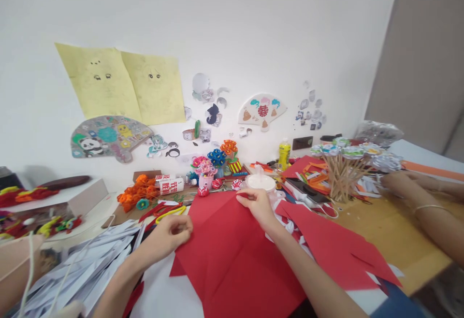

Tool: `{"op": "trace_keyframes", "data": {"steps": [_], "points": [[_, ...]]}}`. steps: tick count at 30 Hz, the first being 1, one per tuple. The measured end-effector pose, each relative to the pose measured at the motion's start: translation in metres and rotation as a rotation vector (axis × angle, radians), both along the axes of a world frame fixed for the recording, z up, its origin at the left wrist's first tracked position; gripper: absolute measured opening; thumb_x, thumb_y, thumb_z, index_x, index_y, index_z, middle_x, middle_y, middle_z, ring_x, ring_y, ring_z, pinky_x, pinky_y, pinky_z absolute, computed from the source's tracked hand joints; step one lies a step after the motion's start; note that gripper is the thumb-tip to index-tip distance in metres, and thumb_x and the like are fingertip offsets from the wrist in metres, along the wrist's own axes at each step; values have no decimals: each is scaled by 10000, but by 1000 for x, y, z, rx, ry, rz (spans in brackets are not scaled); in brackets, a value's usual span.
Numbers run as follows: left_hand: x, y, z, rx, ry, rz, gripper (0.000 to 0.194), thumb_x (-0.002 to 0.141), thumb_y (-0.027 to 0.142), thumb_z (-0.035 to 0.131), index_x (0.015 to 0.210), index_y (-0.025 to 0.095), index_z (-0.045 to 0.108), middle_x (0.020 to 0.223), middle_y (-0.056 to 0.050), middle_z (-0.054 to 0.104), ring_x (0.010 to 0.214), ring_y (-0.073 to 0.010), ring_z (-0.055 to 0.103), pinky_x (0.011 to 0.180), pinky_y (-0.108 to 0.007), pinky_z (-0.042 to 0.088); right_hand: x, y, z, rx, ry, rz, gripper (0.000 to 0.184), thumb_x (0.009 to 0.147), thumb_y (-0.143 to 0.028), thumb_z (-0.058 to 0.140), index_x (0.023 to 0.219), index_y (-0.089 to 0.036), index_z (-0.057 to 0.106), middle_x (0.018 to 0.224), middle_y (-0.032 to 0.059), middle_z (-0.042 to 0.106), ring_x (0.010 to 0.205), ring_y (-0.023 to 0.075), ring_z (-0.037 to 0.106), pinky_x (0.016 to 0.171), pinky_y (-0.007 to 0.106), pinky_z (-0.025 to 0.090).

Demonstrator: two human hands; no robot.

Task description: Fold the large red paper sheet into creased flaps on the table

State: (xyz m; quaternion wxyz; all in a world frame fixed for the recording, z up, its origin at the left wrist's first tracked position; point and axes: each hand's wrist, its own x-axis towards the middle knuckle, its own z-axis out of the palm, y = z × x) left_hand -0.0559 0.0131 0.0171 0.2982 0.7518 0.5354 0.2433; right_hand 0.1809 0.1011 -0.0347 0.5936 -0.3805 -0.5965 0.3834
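Observation:
A large sheet of red paper (235, 260) with crease lines lies in front of me, its near part close to my body. My right hand (259, 207) pinches the sheet's far corner between thumb and fingers. At its left edge my left hand (173, 233) has curled fingers closed on the paper, the thumb near the fingertips. More red paper shows beneath the sheet at its left and far sides. Yellow-handled scissors (170, 214) lie just beyond my left hand.
Folded white paper strips (87, 269) pile up at left. Other red sheets (337, 245) lie at right. Behind stand pipe-cleaner flowers (216, 158), a white lidded cup (261, 181), a phone (307, 190) and flowers on sticks (340, 178). Another person's arms (431, 207) reach in at right; another arm shows at far left.

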Motion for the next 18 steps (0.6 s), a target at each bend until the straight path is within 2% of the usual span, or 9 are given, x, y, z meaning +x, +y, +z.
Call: {"op": "trace_keyframes", "data": {"steps": [5, 12, 18], "points": [[-8, -8, 13, -68, -32, -20, 72, 650, 194, 430, 582, 177, 414, 576, 58, 349, 557, -85, 291, 523, -218, 242, 1, -2, 2, 39, 22, -56, 178, 621, -281, 659, 734, -157, 720, 788, 97, 717, 748, 248, 640, 700, 361, 479], [-17, -9, 13, -114, -23, -67, 54, 667, 165, 448, 613, 172, 439, 589, 60, 364, 563, -79, 303, 522, -205, 252, -2, -6, 3, 39, 27, -34, 151, 618, -268, 669, 716, -165, 721, 779, 85, 719, 742, 245, 646, 720, 368, 486], [-23, -15, 18, -171, 29, -83, 70, 667, 170, 445, 602, 166, 471, 591, 37, 475, 585, -97, 423, 557, -210, 323, -3, -10, 7, 83, 13, -70, 154, 644, -269, 650, 742, -176, 723, 805, 77, 720, 772, 244, 641, 744, 373, 478]]}}
